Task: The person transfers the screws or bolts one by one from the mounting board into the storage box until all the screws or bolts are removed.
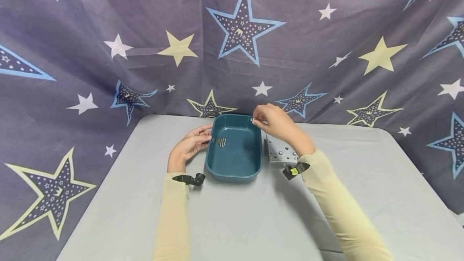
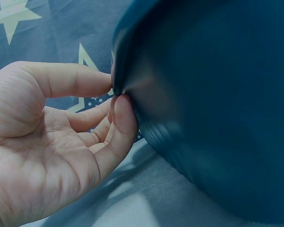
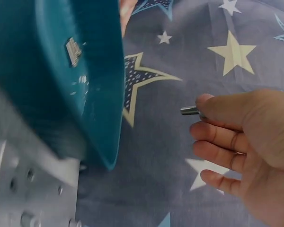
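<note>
A teal plastic tray (image 1: 233,175) stands on the table, with several slim metal pins (image 1: 222,143) lying together inside it toward the left. My left hand (image 1: 192,143) pinches the tray's left rim between thumb and fingers, seen close up in the left wrist view. Above the tray's far right corner, my right hand (image 1: 276,123) pinches a short shiny metal pin (image 3: 190,110) between thumb and index finger. One end of that pin sticks out; its other end is hidden by the fingertips. The other fingers of the right hand are loosely bent.
A silver metal plate (image 1: 277,150) with holes and small studs lies right of the tray, partly under my right forearm. The table (image 1: 232,220) has a pale grey cover. Behind it hangs a dark star-patterned cloth (image 1: 311,31).
</note>
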The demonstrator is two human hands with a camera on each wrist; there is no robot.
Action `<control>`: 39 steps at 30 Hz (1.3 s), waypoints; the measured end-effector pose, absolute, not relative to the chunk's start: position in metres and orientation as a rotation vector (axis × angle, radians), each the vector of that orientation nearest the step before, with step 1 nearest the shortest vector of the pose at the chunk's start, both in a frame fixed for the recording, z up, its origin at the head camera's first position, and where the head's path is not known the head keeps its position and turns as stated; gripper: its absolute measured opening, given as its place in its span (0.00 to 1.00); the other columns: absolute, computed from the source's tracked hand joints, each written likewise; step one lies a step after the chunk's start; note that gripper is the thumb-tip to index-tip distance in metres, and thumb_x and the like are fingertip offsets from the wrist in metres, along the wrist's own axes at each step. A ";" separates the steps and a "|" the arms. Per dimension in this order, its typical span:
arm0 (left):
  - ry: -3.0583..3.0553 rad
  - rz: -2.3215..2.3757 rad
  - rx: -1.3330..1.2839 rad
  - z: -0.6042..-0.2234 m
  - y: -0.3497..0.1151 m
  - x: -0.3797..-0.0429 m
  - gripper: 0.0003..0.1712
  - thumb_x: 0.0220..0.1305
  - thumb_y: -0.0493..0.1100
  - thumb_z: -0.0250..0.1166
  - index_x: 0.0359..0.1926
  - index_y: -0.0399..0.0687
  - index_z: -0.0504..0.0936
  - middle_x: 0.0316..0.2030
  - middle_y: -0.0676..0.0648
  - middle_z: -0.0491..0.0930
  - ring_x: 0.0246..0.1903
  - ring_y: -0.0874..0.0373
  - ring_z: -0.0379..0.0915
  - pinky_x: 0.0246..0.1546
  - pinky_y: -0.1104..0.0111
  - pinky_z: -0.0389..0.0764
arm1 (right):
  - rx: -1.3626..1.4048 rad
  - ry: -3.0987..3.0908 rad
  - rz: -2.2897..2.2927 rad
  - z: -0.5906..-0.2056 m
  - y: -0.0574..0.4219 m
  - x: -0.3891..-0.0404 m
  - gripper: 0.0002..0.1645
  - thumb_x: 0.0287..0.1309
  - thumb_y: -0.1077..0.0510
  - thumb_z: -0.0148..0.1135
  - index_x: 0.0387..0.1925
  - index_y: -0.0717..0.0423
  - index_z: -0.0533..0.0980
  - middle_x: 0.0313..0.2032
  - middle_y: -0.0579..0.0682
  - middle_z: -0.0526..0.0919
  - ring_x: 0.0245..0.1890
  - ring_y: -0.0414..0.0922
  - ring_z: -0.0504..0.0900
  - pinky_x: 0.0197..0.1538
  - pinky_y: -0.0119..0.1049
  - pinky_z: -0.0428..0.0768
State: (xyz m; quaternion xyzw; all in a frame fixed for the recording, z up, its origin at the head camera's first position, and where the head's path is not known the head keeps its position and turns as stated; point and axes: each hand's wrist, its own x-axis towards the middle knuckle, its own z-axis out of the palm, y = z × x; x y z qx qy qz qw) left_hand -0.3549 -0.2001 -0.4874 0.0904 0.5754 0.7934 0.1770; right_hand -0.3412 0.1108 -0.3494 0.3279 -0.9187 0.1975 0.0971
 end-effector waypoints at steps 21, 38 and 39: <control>1.630 2.244 0.263 -0.487 -0.201 -0.354 0.36 0.73 0.25 0.49 0.78 0.30 0.50 0.43 0.52 0.81 0.41 0.63 0.82 0.43 0.70 0.83 | 1.126 -2.960 0.485 -0.332 0.066 -0.364 0.09 0.64 0.59 0.66 0.28 0.55 0.83 0.20 0.44 0.79 0.22 0.40 0.72 0.33 0.35 0.74; 1.628 2.240 0.282 -0.487 -0.201 -0.355 0.36 0.73 0.25 0.49 0.78 0.30 0.50 0.43 0.52 0.81 0.41 0.62 0.82 0.44 0.70 0.83 | 1.223 -3.037 0.240 -0.347 0.039 -0.381 0.29 0.52 0.66 0.63 0.09 0.46 0.56 0.13 0.41 0.51 0.17 0.38 0.47 0.24 0.32 0.50; 1.628 2.239 0.282 -0.487 -0.201 -0.355 0.36 0.72 0.25 0.50 0.78 0.30 0.50 0.44 0.52 0.81 0.42 0.62 0.82 0.45 0.70 0.83 | 1.226 -3.049 0.228 -0.349 0.038 -0.382 0.29 0.51 0.65 0.63 0.09 0.46 0.56 0.13 0.40 0.51 0.17 0.38 0.47 0.24 0.32 0.51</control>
